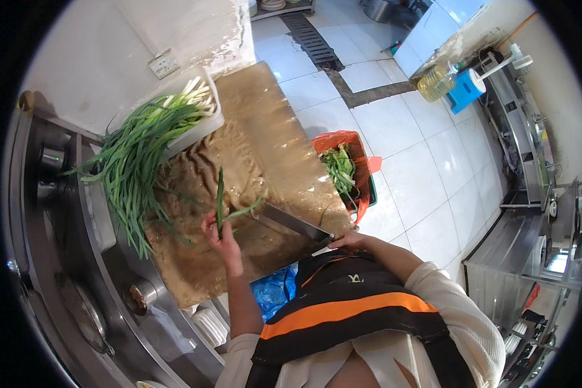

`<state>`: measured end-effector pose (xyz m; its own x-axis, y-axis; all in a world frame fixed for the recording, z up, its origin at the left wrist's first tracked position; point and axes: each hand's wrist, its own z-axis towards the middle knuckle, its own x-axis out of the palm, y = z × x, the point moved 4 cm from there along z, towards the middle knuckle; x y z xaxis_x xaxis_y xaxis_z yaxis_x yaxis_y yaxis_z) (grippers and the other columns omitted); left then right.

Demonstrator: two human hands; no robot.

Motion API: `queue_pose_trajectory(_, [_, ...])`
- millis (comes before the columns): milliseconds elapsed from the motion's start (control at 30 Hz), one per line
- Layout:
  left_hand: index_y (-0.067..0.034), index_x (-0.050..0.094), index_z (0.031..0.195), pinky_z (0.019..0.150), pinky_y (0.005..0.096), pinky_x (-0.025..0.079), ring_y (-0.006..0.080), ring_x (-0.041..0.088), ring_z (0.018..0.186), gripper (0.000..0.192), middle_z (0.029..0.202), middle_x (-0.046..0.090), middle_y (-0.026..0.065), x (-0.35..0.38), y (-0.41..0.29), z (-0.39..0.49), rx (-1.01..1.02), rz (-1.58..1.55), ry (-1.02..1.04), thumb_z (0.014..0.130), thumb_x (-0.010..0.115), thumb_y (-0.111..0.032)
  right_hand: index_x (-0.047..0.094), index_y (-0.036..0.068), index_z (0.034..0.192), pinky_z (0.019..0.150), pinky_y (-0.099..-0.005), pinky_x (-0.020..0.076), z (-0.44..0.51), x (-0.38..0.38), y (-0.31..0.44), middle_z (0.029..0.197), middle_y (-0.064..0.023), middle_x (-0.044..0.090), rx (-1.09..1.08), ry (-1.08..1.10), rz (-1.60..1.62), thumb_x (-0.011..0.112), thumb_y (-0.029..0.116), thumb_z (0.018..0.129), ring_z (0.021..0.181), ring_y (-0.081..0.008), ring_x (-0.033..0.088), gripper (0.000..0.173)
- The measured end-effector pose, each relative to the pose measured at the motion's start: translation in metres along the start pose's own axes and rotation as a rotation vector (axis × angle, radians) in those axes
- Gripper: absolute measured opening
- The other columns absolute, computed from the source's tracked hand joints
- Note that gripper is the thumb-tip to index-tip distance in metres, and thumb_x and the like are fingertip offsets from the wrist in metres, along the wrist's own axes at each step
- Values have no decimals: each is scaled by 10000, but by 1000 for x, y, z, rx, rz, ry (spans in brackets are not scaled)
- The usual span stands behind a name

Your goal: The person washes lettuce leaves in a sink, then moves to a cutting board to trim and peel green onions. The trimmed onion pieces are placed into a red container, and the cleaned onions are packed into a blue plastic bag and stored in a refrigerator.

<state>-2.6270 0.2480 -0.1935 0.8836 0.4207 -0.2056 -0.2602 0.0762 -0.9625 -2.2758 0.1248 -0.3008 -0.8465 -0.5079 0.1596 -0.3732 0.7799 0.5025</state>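
Observation:
My left hand (221,238) is raised over the worn brown tabletop (291,136), gripping a green scallion leaf (220,194) that points up and away from me. A paler, bent leaf (246,209) extends to the right beside those fingers; whether the hand holds it too, I cannot tell. At the table's near right edge, my right hand (353,241) is closed around the handle of a cleaver (293,223). Its broad blade lies low along the tabletop, pointing left. A large heap of scallions (131,140) fills a white plastic bin (196,133), their leaves hanging over its side.
Beyond the table's right side stands a bin lined with a red bag (367,182), holding leaf trimmings (339,169). A steel counter (140,262) runs along the left. Blue plastic (274,288) shows under the near edge. An oil jug (435,83) stands on the tiled floor (397,126).

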Motion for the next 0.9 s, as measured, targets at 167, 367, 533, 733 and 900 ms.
queue_pose_trajectory(167, [39, 627, 995, 883, 309, 419, 222, 562, 1016, 258, 1097, 609, 117, 2, -38, -11, -62, -64, 97, 779, 490, 6, 532, 77, 676, 375, -299, 338, 3, -67, -60, 498, -13, 416, 30, -263, 130, 699, 284, 782, 392, -131, 409, 287])
queue_pose_trajectory(367, [20, 603, 815, 813, 313, 453, 217, 589, 848, 113, 863, 635, 130, 56, -55, -59, -279, -261, 178, 800, 513, -46, 529, 87, 722, 342, -299, 337, 3, -155, -104, 505, -36, 458, -120, -453, 725, 632, 234, 823, 360, -161, 436, 206])
queue_pose_trajectory(533, [-42, 518, 844, 753, 352, 452, 190, 522, 738, 211, 747, 522, 65, 184, -80, -120, -472, -619, 101, 902, 505, -245, 510, 89, 727, 372, -327, 353, -12, -249, -129, 514, -52, 459, -77, -439, 671, 627, 239, 807, 380, -183, 429, 206])
queue_pose_trajectory(733, [-102, 474, 814, 708, 367, 395, 185, 455, 704, 329, 746, 479, 43, 376, -49, -159, -629, -917, 88, 935, 412, -401, 461, 93, 688, 401, -306, 367, -8, -317, -140, 506, -53, 434, 24, -134, 903, 605, 255, 812, 401, -168, 419, 249])
queue_pose_trajectory(900, [-89, 487, 782, 675, 294, 381, 158, 448, 678, 245, 738, 473, 23, 496, 68, -156, -859, -416, 124, 902, 464, -302, 478, 75, 731, 407, -306, 394, -16, -347, -154, 521, -58, 472, -122, -201, 872, 587, 233, 824, 403, -168, 449, 213])
